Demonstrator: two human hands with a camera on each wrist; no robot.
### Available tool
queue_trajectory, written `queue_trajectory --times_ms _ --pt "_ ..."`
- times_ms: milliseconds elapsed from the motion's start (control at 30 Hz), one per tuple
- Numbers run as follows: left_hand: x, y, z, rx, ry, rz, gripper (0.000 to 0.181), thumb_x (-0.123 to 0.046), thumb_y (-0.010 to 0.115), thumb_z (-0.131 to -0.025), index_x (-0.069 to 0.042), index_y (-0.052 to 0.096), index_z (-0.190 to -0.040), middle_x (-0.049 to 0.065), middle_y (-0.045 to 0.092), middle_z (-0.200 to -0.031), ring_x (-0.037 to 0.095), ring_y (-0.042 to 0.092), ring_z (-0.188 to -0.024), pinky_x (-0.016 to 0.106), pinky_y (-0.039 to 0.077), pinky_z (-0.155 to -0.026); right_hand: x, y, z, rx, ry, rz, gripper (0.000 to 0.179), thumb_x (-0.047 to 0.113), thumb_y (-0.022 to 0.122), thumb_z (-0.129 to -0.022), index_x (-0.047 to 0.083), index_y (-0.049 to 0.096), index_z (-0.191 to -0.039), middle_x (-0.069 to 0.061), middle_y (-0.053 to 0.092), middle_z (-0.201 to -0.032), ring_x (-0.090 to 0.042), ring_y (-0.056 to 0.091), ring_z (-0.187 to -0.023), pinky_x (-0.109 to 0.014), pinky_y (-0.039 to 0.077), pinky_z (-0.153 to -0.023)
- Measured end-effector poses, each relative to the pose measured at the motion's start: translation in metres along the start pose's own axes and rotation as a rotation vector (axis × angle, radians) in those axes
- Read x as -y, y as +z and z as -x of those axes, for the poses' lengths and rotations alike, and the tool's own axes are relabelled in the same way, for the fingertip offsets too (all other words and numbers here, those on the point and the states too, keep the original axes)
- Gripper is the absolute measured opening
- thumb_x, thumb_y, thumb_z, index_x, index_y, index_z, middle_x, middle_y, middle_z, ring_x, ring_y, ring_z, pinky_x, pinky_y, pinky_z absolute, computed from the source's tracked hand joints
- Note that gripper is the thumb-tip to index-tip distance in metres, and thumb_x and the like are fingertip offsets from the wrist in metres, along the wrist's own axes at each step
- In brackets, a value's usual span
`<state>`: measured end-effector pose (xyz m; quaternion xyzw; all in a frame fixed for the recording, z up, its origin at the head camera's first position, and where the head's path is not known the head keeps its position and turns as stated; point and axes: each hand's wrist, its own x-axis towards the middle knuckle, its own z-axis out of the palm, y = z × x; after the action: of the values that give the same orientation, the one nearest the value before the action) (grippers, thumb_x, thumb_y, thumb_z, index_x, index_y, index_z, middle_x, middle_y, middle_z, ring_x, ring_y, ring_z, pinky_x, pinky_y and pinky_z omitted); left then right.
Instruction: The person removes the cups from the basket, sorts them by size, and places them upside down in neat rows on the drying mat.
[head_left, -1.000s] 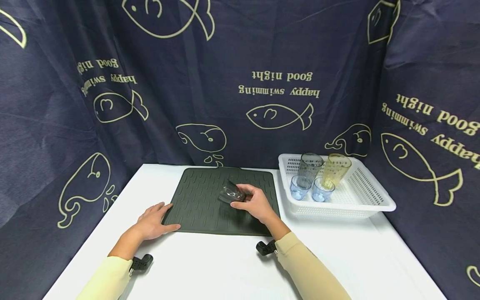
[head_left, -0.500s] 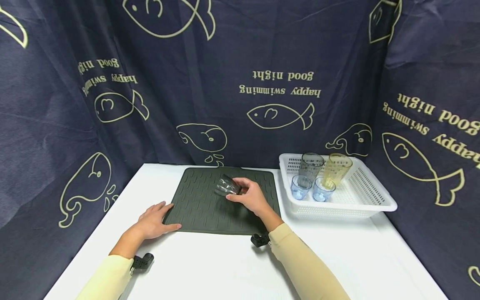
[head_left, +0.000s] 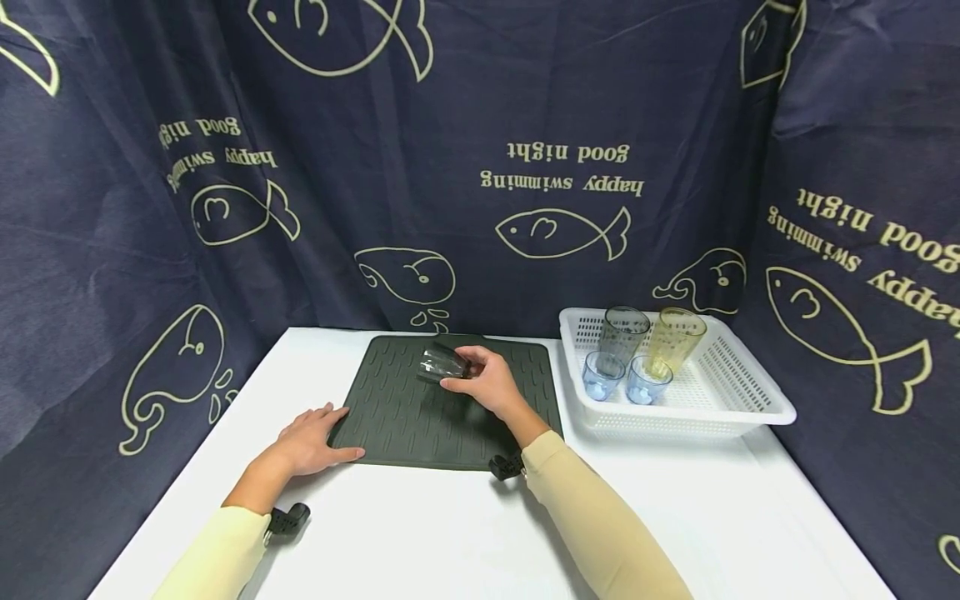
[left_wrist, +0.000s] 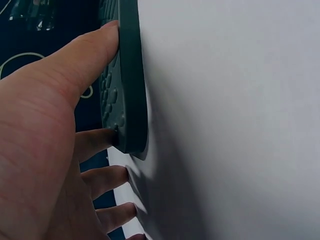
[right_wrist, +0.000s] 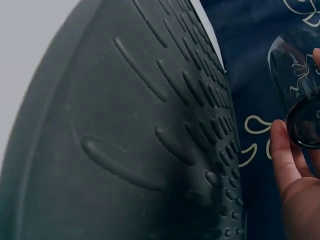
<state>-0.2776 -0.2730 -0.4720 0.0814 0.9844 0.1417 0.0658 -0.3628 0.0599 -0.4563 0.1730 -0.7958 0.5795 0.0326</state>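
Note:
A dark, see-through drinking glass [head_left: 441, 363] is held tilted on its side above the mat by my right hand [head_left: 491, 385], whose thumb and fingers grip its base end. The right wrist view shows the same glass [right_wrist: 295, 70] partly cut off by the frame edge. Beneath it lies a dark ribbed drying mat [head_left: 390, 417]. At the mat's front left corner rests my left hand [head_left: 307, 443], fingers spread. In the left wrist view its thumb and one finger touch the mat [left_wrist: 131, 90], while other fingertips reach the white table.
To the right stands a white perforated basket [head_left: 731, 417]. Inside are a tall grey glass [head_left: 622, 333], a tall yellow glass [head_left: 675, 337] and two short blue glasses [head_left: 602, 379]. A dark fish-print curtain [head_left: 465, 167] closes off the back and sides of the white table [head_left: 420, 533].
My right hand has carried the dark glass leftward and farther back over the mat, tipping it closer to level. The left hand has stayed at the mat's corner.

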Motion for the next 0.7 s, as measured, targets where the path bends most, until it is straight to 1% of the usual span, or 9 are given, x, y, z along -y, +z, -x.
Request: queue_trajectory --times_ms 100,200,367,567,700 --pt "0.001 0.002 -0.001 -0.001 -0.004 0.005 0.101 -0.066 0.072 -0.084 0.001 0.042 -0.153 0.036 0.034 -0.158 0.062 0.029 -0.144 0.077 0.029 -0.113 -0.002 0.002 -0.004 -0.005 0.0 0.01 0.062 0.021 0.091 -0.077 0.012 0.066 -0.133 -0.007 0.069 -0.131 -0.019 0.066 -0.101 -0.028 0.055 -0.085" --pt "0.0 0.003 -0.001 -0.008 -0.001 0.013 0.1 -0.065 0.073 -0.084 0.001 0.042 -0.153 0.036 0.035 -0.157 0.062 0.03 -0.144 0.077 0.029 -0.113 -0.005 0.004 -0.009 -0.018 0.001 0.036 0.061 0.023 0.092 -0.077 0.014 0.067 -0.132 -0.006 0.07 -0.13 -0.018 0.066 -0.101 -0.029 0.056 -0.086" --pt "-0.001 0.002 0.001 -0.011 0.002 0.014 0.101 -0.066 0.073 -0.083 0.001 0.043 -0.152 0.036 0.036 -0.157 0.062 0.031 -0.144 0.076 0.03 -0.112 -0.008 0.009 -0.016 -0.03 0.012 0.044 0.062 0.024 0.092 -0.076 0.014 0.067 -0.132 -0.005 0.07 -0.128 -0.019 0.067 -0.101 -0.032 0.057 -0.087" --pt "0.0 0.002 0.002 -0.019 0.009 0.013 0.101 -0.066 0.073 -0.083 0.002 0.043 -0.152 0.037 0.036 -0.156 0.062 0.031 -0.143 0.077 0.031 -0.111 -0.007 0.015 -0.025 -0.026 0.021 0.057 0.062 0.026 0.092 -0.077 0.013 0.066 -0.132 -0.006 0.07 -0.125 -0.018 0.067 -0.1 -0.03 0.057 -0.085" --pt "-0.001 0.002 0.002 -0.026 0.011 0.019 0.1 -0.065 0.073 -0.083 0.002 0.044 -0.152 0.036 0.037 -0.156 0.062 0.032 -0.143 0.076 0.032 -0.111 -0.006 0.019 -0.032 -0.025 0.013 0.058 0.062 0.024 0.091 -0.078 0.011 0.066 -0.132 -0.007 0.071 -0.122 -0.018 0.068 -0.099 -0.03 0.058 -0.085"
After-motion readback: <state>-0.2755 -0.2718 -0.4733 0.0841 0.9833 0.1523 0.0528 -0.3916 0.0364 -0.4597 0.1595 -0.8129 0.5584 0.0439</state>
